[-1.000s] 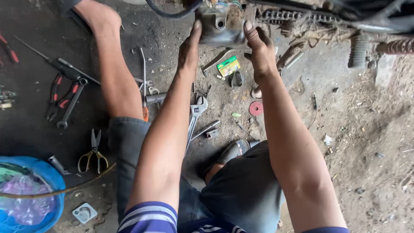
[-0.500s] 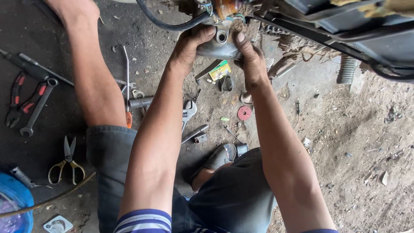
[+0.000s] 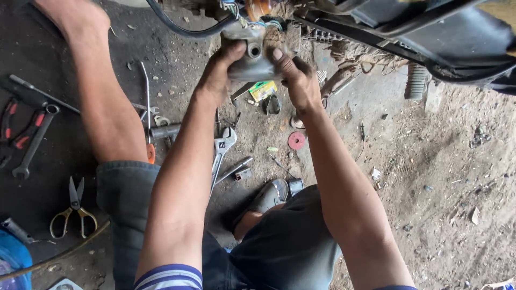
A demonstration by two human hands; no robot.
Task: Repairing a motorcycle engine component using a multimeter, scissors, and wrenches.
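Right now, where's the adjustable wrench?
Head view: the adjustable wrench lies on the ground between the person's forearms, just right of the left forearm, left of the red disc.

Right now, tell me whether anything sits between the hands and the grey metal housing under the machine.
Nothing visible does. The left hand and the right hand already grip the grey metal housing from either side, directly against it. The wires sit above it.

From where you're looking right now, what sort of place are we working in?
Most likely a rough motorbike repair spot, worked on the ground. Both hands, left hand and right hand, hold a grey metal engine part under a vehicle frame; an adjustable wrench and scissors lie on the dirt floor.
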